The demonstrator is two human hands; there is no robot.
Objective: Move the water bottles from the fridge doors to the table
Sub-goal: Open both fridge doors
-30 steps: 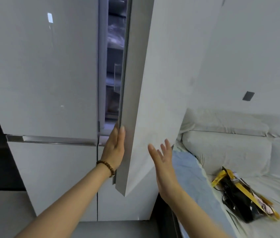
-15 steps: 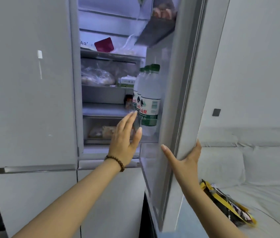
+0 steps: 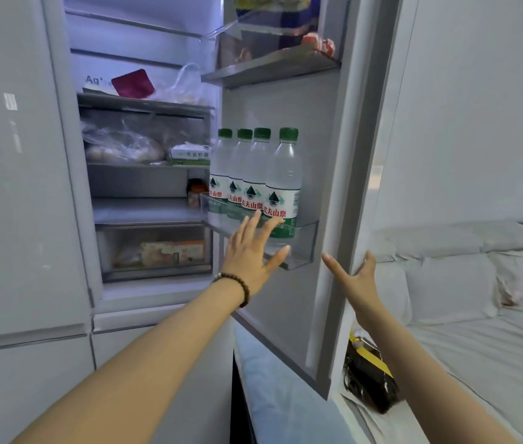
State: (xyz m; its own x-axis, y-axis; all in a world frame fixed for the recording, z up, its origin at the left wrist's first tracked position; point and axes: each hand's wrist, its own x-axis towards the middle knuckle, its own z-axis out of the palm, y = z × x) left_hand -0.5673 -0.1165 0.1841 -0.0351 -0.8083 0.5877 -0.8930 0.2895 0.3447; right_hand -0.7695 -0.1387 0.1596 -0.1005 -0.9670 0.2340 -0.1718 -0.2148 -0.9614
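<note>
I am looking through the head camera at the open fridge door [image 3: 343, 161], and I am taking its clear door bin [image 3: 305, 241] as my reference. Four water bottles [image 3: 255, 174] with green caps and green-and-white labels are standing upright inside the door bin in a tight row, each one touching its neighbour. The left hand [image 3: 250, 248] is hovering just in front of the door bin, released, with its fingers straight and spread. Its fingertips [image 3: 257, 216] are overlapping the labels of the two bottles nearest the bin's right end, though I cannot tell whether they are touching the plastic. A brown bead bracelet [image 3: 237, 288] is sitting on that wrist, below the door bin. The right hand [image 3: 354, 277] is hanging to the right of the door bin and a little lower, also released and grasping nothing. Its thumb is lying at the door's outer edge while its forefinger is pointing back toward the bin. Above the door bin an upper door shelf [image 3: 269, 67] is carrying packaged food that is too blurred for me to name. Left of the door bin, the fridge's inner shelves are showing bagged food [image 3: 122, 145] and a drawer [image 3: 157, 251]. Right of the door bin, past the door, white cushions [image 3: 461, 283] are lying, and a black-and-yellow bag [image 3: 369, 373] is resting below and to the right of the bin.
</note>
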